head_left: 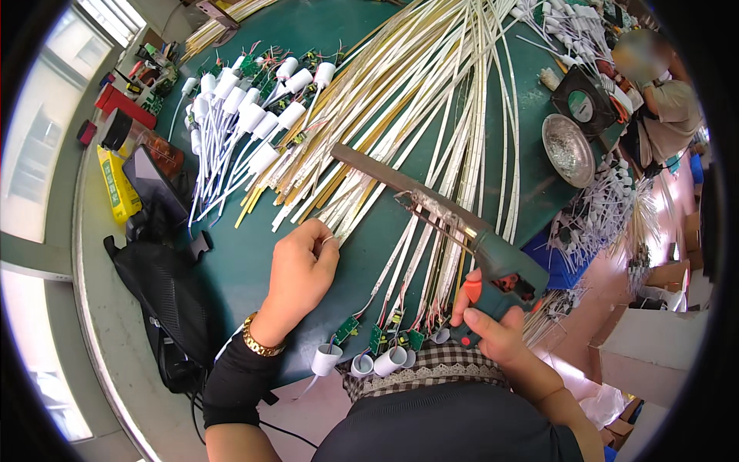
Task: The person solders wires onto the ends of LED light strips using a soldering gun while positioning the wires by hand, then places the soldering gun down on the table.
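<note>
My left hand (302,263), with a gold watch (262,336) at its wrist, is closed with curled fingers beside the near ends of a fan of long white and yellow LED strips (431,100). What it holds, if anything, is hidden. My right hand (496,327) grips a dark green pistol-grip tool (508,266) with an orange trigger. Its long dark bar reaches up and left over the strips, and a thin metal rod runs beneath the bar. Close to my body, small green circuit boards (377,337) join wired strip ends beside white lamp caps (390,359).
A pile of white caps with cables (239,108) covers the green table's (254,266) left. At left stand a black bag (165,300), a yellow box (118,185) and a jar (150,138). A metal bowl (568,150) and black fan (583,102) sit right, near another person (670,115).
</note>
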### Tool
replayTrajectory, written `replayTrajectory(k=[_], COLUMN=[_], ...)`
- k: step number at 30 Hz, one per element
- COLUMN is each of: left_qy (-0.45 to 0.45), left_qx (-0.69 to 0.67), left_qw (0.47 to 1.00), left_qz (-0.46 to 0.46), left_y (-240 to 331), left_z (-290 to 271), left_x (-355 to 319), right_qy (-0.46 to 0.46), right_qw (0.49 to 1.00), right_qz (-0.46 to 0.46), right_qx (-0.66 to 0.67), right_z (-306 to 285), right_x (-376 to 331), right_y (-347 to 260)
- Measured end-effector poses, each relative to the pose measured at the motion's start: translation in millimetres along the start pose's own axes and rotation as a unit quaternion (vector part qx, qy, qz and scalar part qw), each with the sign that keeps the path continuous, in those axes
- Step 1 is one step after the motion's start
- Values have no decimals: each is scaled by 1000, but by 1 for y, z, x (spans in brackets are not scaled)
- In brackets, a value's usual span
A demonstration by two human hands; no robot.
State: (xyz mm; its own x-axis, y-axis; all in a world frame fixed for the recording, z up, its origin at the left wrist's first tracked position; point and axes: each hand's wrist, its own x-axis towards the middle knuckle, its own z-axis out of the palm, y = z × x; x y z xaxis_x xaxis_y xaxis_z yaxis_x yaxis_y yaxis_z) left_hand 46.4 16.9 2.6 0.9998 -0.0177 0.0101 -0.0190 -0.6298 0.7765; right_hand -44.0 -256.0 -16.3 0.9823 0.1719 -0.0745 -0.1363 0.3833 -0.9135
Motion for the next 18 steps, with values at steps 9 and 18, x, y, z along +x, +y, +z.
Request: replayTrajectory(k=[9,18], left_qy=[-17,-26], left_qx=[61,-8], left_qw=[998,997], left_qz=[-31,-72], left_y=[-1,1], left_z=[3,1], left_x=[-1,-2], right_qy=[-31,-51], right_qw=[998,992], right_qz=[50,108], right_qx=[1,-37], right_z=[5,5], right_x=[10,13], right_y=[-1,-5])
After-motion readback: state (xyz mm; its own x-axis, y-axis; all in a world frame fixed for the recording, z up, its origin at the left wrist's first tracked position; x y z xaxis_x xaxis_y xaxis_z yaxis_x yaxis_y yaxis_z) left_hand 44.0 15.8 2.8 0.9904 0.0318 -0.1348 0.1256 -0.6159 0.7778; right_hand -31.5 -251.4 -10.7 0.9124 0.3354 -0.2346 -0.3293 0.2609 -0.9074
